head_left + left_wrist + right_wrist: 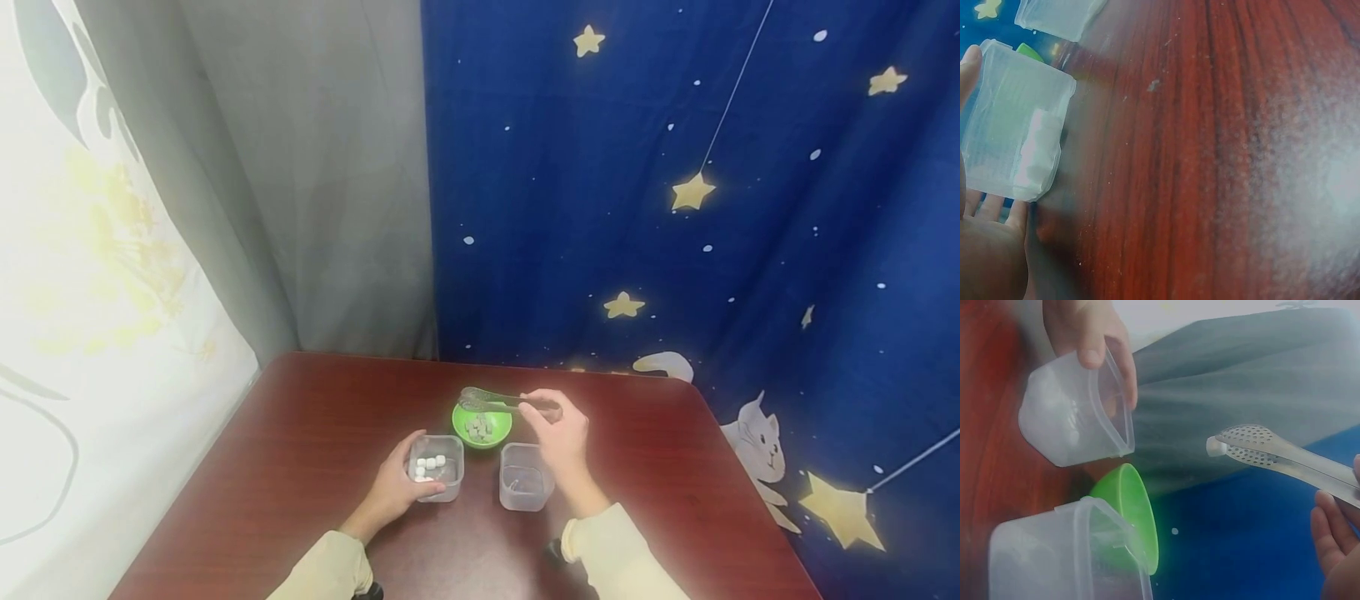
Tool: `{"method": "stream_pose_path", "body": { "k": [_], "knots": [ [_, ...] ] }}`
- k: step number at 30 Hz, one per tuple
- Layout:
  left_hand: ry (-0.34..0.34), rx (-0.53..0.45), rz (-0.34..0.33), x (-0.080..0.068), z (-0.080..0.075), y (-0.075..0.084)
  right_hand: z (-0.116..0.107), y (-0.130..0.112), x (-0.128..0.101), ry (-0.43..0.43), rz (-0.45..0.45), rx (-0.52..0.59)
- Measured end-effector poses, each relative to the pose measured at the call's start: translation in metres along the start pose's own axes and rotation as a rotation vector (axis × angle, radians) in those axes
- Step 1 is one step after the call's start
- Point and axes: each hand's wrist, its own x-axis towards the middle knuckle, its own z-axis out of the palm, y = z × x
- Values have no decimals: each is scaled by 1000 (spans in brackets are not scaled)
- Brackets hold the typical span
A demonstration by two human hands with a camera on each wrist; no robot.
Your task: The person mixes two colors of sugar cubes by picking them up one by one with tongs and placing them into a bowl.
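Observation:
My left hand [392, 487] grips a clear plastic container [447, 493] by its left side, thumb along the near edge. Several white cubes [431, 462] lie inside it. With my right hand [566, 433] I hold metal tongs [498, 402] above a green bowl [504, 435]. In the right wrist view, the perforated tips of the tongs pinch a small whitish cube [1215, 447]. Several greyish cubes [477, 429] sit in the bowl. Below my right hand stands a second clear container [525, 502]; whether it holds anything is hard to tell.
All the containers stand on a reddish-brown wooden table [330, 417]. A blue curtain [540, 208] with stars hangs behind it, beside a grey curtain [330, 167]. On the left is a pale patterned cloth [97, 350].

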Motion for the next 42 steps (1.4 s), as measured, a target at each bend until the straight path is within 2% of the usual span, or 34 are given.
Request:
{"method": "stream_pose_path", "body": {
  "k": [2, 6, 14, 19, 23, 30, 32, 38, 42],
  "knots": [
    [-2, -1, 0, 0, 0, 0, -2, -10, 0, 12, -3, -15],
    [-2, -8, -1, 1, 0, -1, -4, -8, 3, 28, -18, -19],
    [-3, 0, -2, 2, 0, -2, -5, 37, 10, 53, 26, 0],
    [-1, -9, 2, 1, 1, -1, -4, 43, 8, 58, 15, -11],
    [3, -18, 7, 1, 1, -1, -2, 38, 4, 57, 48, -35],
    [9, -52, 27, 0, 2, -4, 5, 1, -10, -26, 97, -14],
    [12, -67, 24, -1, 3, -5, 9, -1, -14, -50, 113, 0],
    [4, -85, -3, -1, 5, -6, 22, 28, -24, -72, 118, -26],
    [1, -80, 17, -2, 4, -4, 28, 39, -31, -122, 118, -51]
  ]
}}
